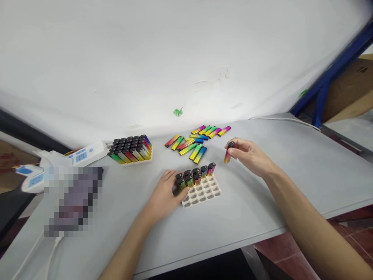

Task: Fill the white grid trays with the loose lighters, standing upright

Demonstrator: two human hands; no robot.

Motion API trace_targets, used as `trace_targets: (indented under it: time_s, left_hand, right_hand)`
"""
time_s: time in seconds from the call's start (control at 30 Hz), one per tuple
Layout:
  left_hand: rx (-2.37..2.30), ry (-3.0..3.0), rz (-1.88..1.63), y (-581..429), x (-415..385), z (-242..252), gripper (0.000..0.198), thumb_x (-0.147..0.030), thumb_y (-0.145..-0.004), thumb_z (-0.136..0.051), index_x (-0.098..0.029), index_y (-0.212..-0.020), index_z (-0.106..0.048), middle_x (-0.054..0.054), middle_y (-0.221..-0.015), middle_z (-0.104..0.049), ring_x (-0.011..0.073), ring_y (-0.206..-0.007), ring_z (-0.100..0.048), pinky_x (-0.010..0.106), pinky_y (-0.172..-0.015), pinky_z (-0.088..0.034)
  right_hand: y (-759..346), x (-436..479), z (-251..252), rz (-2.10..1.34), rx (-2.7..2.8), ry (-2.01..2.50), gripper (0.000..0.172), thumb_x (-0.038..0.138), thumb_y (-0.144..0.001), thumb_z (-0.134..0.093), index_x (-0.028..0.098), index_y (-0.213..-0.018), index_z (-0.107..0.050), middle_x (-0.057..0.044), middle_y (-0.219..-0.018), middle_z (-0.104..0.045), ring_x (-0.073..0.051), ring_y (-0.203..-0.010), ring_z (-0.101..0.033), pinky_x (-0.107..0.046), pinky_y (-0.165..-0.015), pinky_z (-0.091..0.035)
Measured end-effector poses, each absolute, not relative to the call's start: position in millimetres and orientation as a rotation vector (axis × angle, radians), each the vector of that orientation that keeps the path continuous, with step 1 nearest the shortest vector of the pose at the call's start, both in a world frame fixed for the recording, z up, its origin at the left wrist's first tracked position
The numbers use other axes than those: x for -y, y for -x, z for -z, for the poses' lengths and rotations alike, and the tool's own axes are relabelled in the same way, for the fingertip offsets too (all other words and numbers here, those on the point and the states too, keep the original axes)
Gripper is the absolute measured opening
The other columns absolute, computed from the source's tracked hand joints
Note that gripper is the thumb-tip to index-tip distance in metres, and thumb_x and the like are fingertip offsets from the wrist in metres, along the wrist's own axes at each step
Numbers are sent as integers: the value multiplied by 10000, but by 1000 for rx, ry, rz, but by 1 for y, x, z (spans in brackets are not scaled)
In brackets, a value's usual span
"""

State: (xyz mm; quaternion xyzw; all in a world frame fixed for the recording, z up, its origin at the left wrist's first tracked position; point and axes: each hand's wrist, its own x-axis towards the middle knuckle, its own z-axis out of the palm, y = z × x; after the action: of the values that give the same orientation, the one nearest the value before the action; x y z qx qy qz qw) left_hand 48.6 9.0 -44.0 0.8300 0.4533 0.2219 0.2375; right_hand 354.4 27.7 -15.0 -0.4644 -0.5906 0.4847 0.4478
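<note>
My right hand [247,154] pinches one rainbow-coloured lighter [229,152] upright, just right of a white slotted tray [204,193]. Several lighters [196,175] with black caps stand in the tray's far rows; the near slots are bare. My left hand [165,193] rests against the tray's left side, fingers curled by the standing lighters. A loose heap of lighters [196,140] lies flat on the table beyond the tray.
A second tray full of lighters [130,149] stands at the back left. White power strips [84,153] and cables lie at the far left beside a blurred dark object [72,200]. A blue metal frame [329,77] rises at the right. The table's front edge [262,237] runs near.
</note>
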Motion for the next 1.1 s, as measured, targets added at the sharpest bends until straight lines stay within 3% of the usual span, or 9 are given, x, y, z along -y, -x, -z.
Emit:
trace_targets:
  time_s: [0.13,0.27,0.5,0.83,1.1]
  left_hand:
    - [-1231,-2283,-618,-49,-10,44,115,-240,-872,-602,-215,-984,-596,21,-1021,-644,218,-1029,-552,363,-887,-478]
    - [-1240,-2278,-604,-49,-10,43,108,-244,-871,-608,-212,-973,-597,22,-1006,-641,219,-1013,-555,364,-871,-480]
    - [-1234,-2265,-591,-49,-11,43,109,-240,-870,-609,-213,-976,-602,27,-1030,-643,224,-1042,-550,367,-880,-483]
    - [-1210,-2257,-599,-48,-11,44,127,-246,-873,-609,-217,-997,-605,25,-1005,-637,225,-1040,-528,374,-881,-473]
    - [-1207,-2260,-596,-49,-11,43,127,-245,-874,-602,-217,-997,-613,28,-1017,-642,230,-1041,-528,384,-891,-469]
  right_hand:
    - [-348,-22,12,-1277,1474,1120,232,374,-793,-764,201,-879,-635,3,-744,-631,-123,-641,-567,-292,-641,-465]
    - [-329,-14,15,-1173,1535,1103,315,348,-727,-823,205,-903,-604,-4,-775,-646,-152,-698,-624,-317,-667,-519]
    - [-311,-8,27,-583,1948,927,236,301,-765,-800,231,-940,-658,-45,-977,-580,-163,-834,-589,-309,-672,-525]
    - [-300,-5,32,-395,1949,940,235,331,-740,-815,272,-912,-667,-57,-1086,-475,-217,-1027,-526,-401,-872,-497]
    - [-302,-10,38,-326,1921,957,237,287,-764,-798,275,-947,-647,-54,-1076,-481,-209,-1016,-536,-391,-859,-505]
